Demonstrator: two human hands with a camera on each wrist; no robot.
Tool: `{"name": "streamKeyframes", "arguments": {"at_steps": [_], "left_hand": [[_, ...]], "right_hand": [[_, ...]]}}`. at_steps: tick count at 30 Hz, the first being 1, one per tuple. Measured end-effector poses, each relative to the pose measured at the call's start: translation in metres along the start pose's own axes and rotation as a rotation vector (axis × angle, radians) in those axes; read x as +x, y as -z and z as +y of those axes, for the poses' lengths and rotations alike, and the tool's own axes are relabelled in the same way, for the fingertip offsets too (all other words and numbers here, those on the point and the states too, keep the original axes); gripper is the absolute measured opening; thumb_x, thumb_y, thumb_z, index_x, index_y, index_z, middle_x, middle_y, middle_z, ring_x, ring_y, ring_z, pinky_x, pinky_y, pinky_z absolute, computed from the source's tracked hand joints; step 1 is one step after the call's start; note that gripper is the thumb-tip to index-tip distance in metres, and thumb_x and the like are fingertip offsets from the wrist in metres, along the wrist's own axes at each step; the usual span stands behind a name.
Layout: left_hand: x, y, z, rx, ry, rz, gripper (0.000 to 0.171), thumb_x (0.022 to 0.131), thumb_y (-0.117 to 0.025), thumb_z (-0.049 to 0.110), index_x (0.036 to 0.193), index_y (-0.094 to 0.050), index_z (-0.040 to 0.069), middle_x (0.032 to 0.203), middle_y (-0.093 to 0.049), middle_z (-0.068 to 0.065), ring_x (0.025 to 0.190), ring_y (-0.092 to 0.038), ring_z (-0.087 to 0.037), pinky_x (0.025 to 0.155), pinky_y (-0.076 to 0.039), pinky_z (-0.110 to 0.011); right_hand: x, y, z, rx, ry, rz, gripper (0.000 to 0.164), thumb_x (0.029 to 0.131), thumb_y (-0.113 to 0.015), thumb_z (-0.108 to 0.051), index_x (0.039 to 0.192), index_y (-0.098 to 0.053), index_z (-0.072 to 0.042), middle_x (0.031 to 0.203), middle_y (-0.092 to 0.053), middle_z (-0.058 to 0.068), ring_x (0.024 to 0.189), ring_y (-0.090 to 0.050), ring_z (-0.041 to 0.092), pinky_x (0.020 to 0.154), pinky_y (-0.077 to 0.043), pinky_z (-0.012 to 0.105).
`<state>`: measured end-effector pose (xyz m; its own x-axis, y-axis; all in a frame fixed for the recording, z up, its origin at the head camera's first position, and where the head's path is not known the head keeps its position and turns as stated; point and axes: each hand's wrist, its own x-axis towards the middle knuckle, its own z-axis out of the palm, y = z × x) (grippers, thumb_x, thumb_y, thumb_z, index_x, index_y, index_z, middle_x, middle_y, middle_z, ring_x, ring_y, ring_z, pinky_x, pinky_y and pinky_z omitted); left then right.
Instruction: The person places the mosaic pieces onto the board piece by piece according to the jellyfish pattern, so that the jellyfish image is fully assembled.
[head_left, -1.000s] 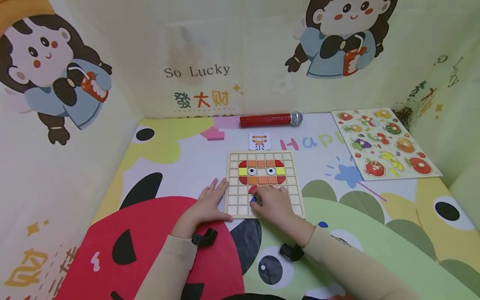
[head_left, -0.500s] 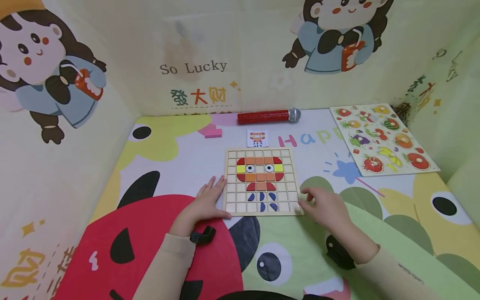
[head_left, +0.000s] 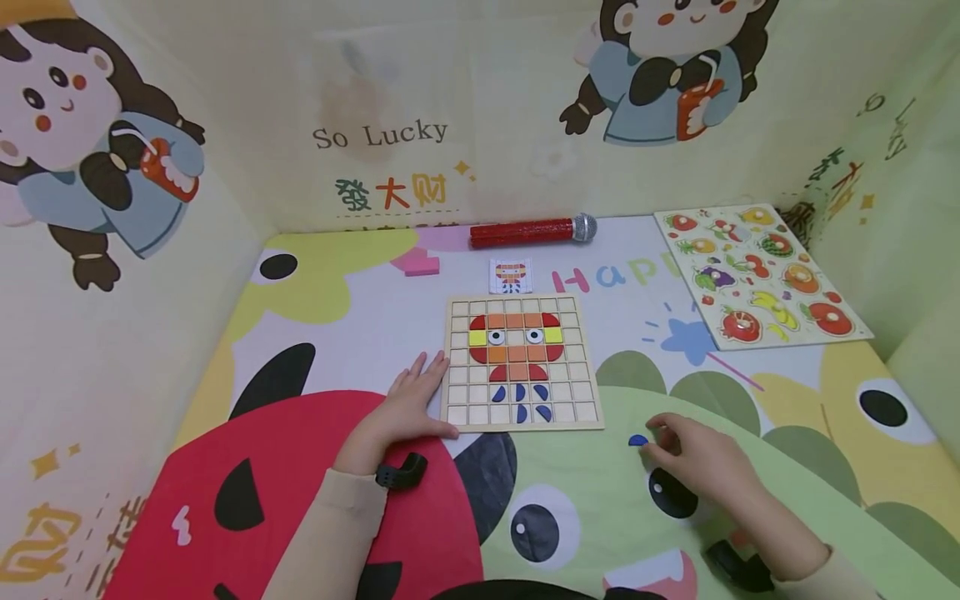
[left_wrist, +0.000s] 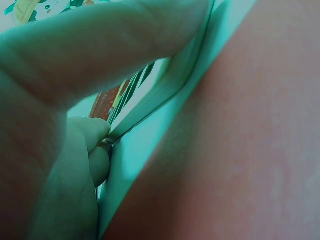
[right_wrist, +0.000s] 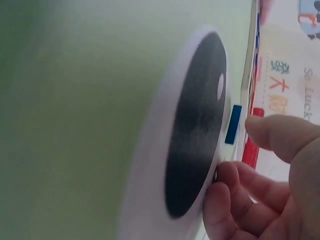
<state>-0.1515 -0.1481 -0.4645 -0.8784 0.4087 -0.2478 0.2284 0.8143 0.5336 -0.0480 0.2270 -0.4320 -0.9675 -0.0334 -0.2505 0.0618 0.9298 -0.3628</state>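
My left hand (head_left: pixel 405 404) rests with extended fingers along the left side of a wooden grid board (head_left: pixel 577 392); in the left wrist view its thumb (left_wrist: pixel 125 45) lies along the board's edge. Red, orange and yellow pieces and two eye pieces form a face on the grid. Below them are several blue half-circle pieces (head_left: pixel 521 392). Right of the board, a loose blue half-circle piece (head_left: pixel 637 440) lies on the table cover. My right hand (head_left: pixel 701 454) is just beside it, fingertips at its right side. The right wrist view shows this piece (right_wrist: pixel 233 124) outside the bent fingers.
A small picture card (head_left: pixel 511 276) lies behind the board, with a red microphone (head_left: pixel 525 232) beyond. A pink block (head_left: pixel 422 266) sits at back left. At right lies a fruit puzzle board (head_left: pixel 712 304). Printed fabric walls (head_left: pixel 495 100) rise behind and at both sides.
My right hand has left the lower part of the board, leaving a blue piece there, and moved right and nearer to the loose blue piece. My left hand stays at the board's edge.
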Motion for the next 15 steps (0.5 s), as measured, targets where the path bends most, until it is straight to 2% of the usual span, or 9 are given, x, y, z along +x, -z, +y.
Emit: {"name": "streamKeyframes", "arguments": {"at_steps": [4,8,15], "left_hand": [[0.000,0.000,-0.001,0.003,0.003,0.003,0.113,0.057,-0.082,0.040,0.147,-0.015,0.021,0.153,-0.014,0.000,0.141,0.000,-0.025,0.111,-0.010,-0.053],[-0.001,0.001,-0.002,0.005,-0.002,0.008,0.113,0.058,-0.082,0.039,0.147,-0.015,0.021,0.153,-0.014,0.000,0.141,0.000,-0.025,0.111,-0.010,-0.054],[0.000,-0.001,0.000,0.002,0.001,-0.002,0.113,0.058,-0.081,0.040,0.147,-0.014,0.021,0.153,-0.013,0.001,0.141,0.001,-0.024,0.112,-0.009,-0.053]], "right_hand": [[0.002,-0.003,-0.007,-0.036,0.063,-0.003,0.033,0.076,-0.069,-0.030,0.103,-0.062,-0.012,0.070,-0.054,-0.008,0.061,-0.045,0.008,0.053,-0.036,0.025],[0.005,-0.006,-0.012,-0.078,0.112,0.037,0.028,0.077,-0.069,-0.026,0.100,-0.063,-0.012,0.064,-0.047,-0.008,0.055,-0.040,0.008,0.049,-0.031,0.024],[0.011,-0.007,-0.009,-0.070,0.093,0.099,0.019,0.079,-0.067,-0.024,0.093,-0.062,-0.012,0.060,-0.045,-0.006,0.053,-0.038,0.011,0.047,-0.029,0.025]]}}
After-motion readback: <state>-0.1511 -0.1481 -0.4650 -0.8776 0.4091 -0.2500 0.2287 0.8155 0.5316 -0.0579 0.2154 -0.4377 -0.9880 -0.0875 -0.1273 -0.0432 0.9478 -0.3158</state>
